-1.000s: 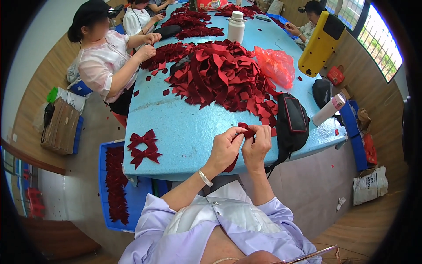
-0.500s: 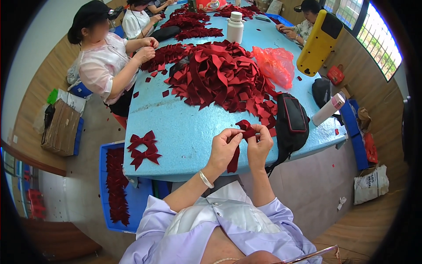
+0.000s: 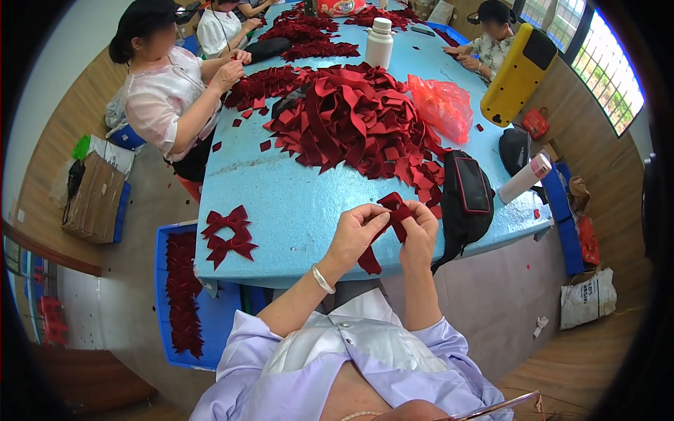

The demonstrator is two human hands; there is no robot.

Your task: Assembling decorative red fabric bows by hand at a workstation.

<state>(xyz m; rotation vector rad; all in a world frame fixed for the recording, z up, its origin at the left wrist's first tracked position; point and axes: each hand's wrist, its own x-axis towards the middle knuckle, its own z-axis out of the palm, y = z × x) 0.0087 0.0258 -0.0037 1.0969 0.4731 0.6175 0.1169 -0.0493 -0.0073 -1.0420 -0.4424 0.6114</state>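
Dark red ribbon (image 3: 393, 205), held over the near edge of the blue table (image 3: 302, 238), between left hand (image 3: 354, 235) and right hand (image 3: 419, 235). Grip narrow on both sides: thumb and finger of each hand pinched on the ribbon, with exact contact behind the loop impossible to tell. Relative to half a second earlier: from a band stretched across between the hands to a raised loop above the fingertips, with one end beside the right thumb and another hanging below the left hand. By judgement, a fold in progress, not yet secured. Unchanged at left: two bows (image 3: 232, 252), flat on the table. Beyond the hands: heap of red ribbon pieces (image 3: 358, 123). Near the right hand: black pouch (image 3: 460, 228).
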